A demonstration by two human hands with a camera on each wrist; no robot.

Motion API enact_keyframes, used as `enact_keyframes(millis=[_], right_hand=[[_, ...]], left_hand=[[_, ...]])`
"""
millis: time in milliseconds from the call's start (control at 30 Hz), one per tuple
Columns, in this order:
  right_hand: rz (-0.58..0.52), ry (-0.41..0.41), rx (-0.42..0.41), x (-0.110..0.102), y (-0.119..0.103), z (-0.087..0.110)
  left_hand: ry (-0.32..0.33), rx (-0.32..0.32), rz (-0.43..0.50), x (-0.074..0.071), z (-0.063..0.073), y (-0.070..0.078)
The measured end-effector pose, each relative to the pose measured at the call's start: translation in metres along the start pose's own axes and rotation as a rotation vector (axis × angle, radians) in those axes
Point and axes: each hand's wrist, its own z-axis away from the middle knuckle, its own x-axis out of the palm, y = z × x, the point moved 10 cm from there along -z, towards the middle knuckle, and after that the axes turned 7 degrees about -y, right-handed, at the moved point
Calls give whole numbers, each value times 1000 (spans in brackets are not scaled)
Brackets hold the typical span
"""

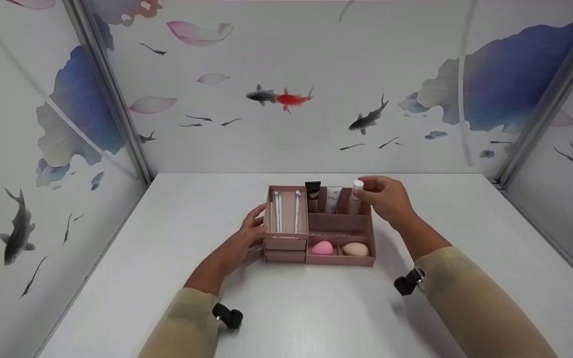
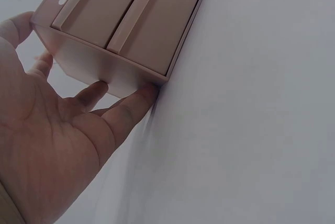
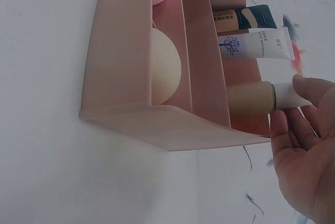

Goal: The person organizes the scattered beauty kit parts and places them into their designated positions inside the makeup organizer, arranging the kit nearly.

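Note:
A pink cosmetics organizer (image 1: 340, 219) stands on the white table. My right hand (image 1: 391, 201) pinches the white cap of a foundation bottle (image 3: 251, 98), which stands in the organizer's back right compartment. Beside the bottle are a white tube (image 1: 333, 199) and a black-capped tube (image 1: 312, 196). With fingers extended, my left hand (image 2: 57, 124) touches the organizer's left side, next to two drawers (image 2: 157, 22). A pink makeup sponge (image 1: 323, 248) and a beige makeup sponge (image 1: 355, 249) sit in the front compartments. Several slim white-handled sticks (image 1: 279, 211) lie in the top left tray.
The white table (image 1: 296, 308) extends around the organizer. Behind it rises a wall (image 1: 296, 144) printed with fish and petals. Metal posts (image 1: 117, 94) mark the corners of the booth. A small black device (image 1: 228, 315) is strapped to each wrist.

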Motion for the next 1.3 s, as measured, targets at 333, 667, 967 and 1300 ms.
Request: enact_keyframes(millis=[333, 667, 967, 1300], right_hand=[[145, -7, 14, 4, -2, 4], [186, -15, 45, 8, 0, 3], [156, -29, 65, 13, 1, 5], [75, -8, 55, 1, 7, 12]], left_hand=[[7, -12, 19, 0, 0, -2], [-20, -5, 44, 1, -1, -2], [-18, 0, 36, 0, -1, -3], [-16, -7, 56, 1, 0, -2]])
